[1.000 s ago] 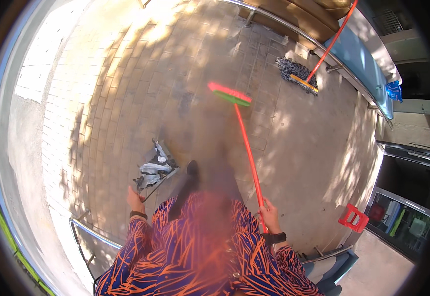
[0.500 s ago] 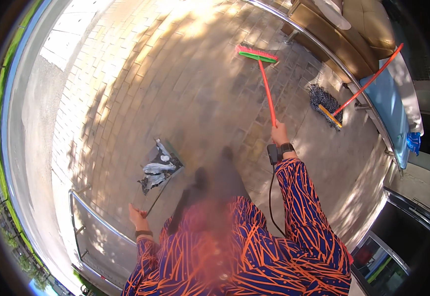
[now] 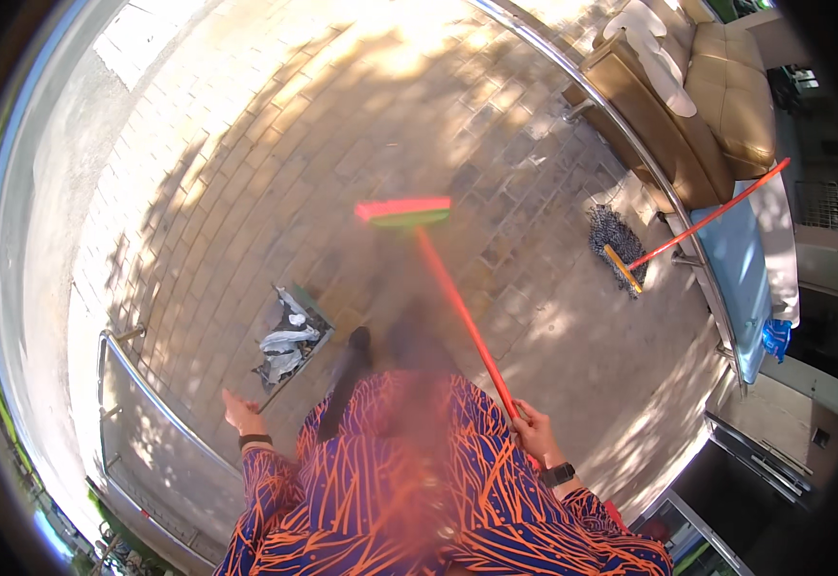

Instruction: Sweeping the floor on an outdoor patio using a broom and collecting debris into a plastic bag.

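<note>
My right hand (image 3: 537, 434) is closed round the red-orange handle of a broom (image 3: 462, 312). Its pink-and-green head, blurred by motion, is ahead of my feet, up and to the left of that hand. Low on the left, my left hand (image 3: 243, 413) grips the thin handle of a long-handled dustpan (image 3: 321, 312), one finger or thumb pointing outward. The green-edged pan stands near the paving beside my foot. Crumpled silvery-white wrappers and dark rubbish (image 3: 287, 341) fill it. A gap separates the broom head from the pan.
Metal railings (image 3: 620, 115) curve along the right, with another railing (image 3: 164, 408) at lower left. A mop (image 3: 616, 245) leans against the right one. Behind it stand a brown sofa (image 3: 726, 86) and a light-blue panel (image 3: 738, 269). Brick paving (image 3: 275, 163) stretches ahead.
The broom head has swung left and nearer to me, and my right hand has drawn back toward my body. The left hand keeps the dustpan; the whole view has shifted slightly.
</note>
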